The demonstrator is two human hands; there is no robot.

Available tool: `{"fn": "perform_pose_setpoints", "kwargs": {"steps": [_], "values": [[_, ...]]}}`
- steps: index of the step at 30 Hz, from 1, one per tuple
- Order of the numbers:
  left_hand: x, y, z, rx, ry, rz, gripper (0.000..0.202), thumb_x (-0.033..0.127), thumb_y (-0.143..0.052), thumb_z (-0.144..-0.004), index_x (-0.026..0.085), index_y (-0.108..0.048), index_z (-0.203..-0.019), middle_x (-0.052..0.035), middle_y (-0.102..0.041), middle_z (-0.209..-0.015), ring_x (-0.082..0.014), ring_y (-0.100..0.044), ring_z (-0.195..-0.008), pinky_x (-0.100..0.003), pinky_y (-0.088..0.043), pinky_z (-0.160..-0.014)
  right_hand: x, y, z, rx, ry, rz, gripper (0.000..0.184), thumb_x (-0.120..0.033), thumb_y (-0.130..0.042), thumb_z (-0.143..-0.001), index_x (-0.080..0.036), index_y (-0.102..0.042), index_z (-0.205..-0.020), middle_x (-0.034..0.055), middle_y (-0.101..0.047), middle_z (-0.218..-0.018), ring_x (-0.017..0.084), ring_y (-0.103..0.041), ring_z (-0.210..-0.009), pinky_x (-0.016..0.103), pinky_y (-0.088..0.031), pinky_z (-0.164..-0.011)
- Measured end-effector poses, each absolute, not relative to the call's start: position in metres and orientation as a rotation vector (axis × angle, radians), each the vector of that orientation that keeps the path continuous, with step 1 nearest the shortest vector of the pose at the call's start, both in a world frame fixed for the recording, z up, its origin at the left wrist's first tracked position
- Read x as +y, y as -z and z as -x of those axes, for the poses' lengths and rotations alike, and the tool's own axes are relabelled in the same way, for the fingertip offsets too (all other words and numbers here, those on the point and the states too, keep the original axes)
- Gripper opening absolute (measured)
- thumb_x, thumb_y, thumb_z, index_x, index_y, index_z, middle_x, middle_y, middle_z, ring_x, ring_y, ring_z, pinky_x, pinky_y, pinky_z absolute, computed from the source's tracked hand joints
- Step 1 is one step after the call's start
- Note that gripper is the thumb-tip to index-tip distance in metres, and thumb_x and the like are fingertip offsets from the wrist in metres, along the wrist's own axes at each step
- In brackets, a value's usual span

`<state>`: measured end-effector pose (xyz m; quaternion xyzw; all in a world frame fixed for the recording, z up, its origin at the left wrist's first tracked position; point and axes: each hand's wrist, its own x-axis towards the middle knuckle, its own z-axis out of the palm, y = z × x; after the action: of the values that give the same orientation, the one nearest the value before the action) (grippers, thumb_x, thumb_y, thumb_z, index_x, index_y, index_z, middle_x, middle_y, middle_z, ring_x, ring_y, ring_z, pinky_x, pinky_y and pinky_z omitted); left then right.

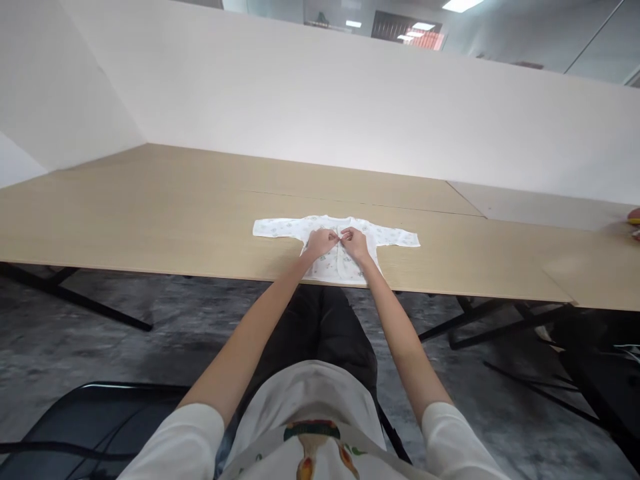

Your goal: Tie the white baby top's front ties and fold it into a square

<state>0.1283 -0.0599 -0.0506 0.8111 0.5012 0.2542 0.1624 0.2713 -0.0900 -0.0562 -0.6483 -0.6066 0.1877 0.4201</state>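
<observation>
A small white baby shirt (330,265) with a faint print lies flat near the table's front edge, its sleeves spread to both sides and its neckline facing away from me. My left hand (323,241) and my right hand (354,243) meet over the upper middle of its front opening. The fingers of each hand are pinched together on the shirt's front edges, almost touching one another. Whatever small fastening may lie between the fingertips is too small and covered to make out.
The light wooden table (190,220) runs wide to both sides, backed by a white partition (320,100). At the far right edge a person's hand (635,223) shows in part. A black chair (100,427) stands behind me at left, and black table legs (80,300) are below.
</observation>
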Motion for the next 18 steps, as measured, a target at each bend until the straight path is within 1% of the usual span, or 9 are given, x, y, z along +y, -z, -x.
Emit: {"fn": "perform_pose_setpoints", "kwargs": {"steps": [6, 11, 16, 18], "values": [[-0.065, 0.044, -0.128, 1.414, -0.735, -2.29, 0.024, 0.031, -0.055, -0.084, 0.019, -0.075, -0.09, -0.006, -0.074, -0.091, -0.0208, -0.065, -0.088, -0.029, -0.045, -0.086, -0.092, 0.05, -0.269, -1.432, -0.503, 1.645, 0.029, -0.017, -0.051, -0.061, -0.018, -0.058, -0.088, -0.0015, -0.063, -0.072, 0.016, -0.061, -0.072, 0.026, -0.046, -0.071], [-0.065, 0.044, -0.126, 1.304, -0.806, -2.261, 0.024, 0.03, -0.056, -0.082, 0.017, -0.074, -0.09, -0.0052, -0.073, -0.085, -0.0186, -0.064, -0.08, -0.027, -0.046, -0.078, -0.099, 0.045, -0.267, -1.379, -0.507, 1.65, 0.032, -0.018, -0.049, -0.062, -0.018, -0.058, -0.093, -0.0005, -0.065, -0.073, 0.017, -0.062, -0.072, 0.026, -0.046, -0.07], [-0.063, 0.048, -0.125, 1.251, -0.888, -2.189, 0.027, 0.018, -0.055, -0.075, 0.018, -0.073, -0.096, -0.0027, -0.071, -0.082, -0.0158, -0.062, -0.078, -0.024, -0.046, -0.074, -0.102, 0.042, -0.265, -1.338, -0.6, 1.601, 0.034, -0.02, -0.051, -0.066, -0.017, -0.06, -0.098, -0.0003, -0.066, -0.071, 0.016, -0.06, -0.064, 0.025, -0.046, -0.065], [-0.063, 0.049, -0.124, 1.237, -0.899, -2.194, 0.03, 0.016, -0.055, -0.074, 0.018, -0.073, -0.097, -0.0021, -0.07, -0.082, -0.0156, -0.062, -0.078, -0.024, -0.046, -0.074, -0.101, 0.043, -0.266, -1.334, -0.625, 1.585, 0.033, -0.023, -0.052, -0.067, -0.017, -0.06, -0.099, -0.0008, -0.065, -0.069, 0.015, -0.059, -0.062, 0.025, -0.046, -0.063]]}}
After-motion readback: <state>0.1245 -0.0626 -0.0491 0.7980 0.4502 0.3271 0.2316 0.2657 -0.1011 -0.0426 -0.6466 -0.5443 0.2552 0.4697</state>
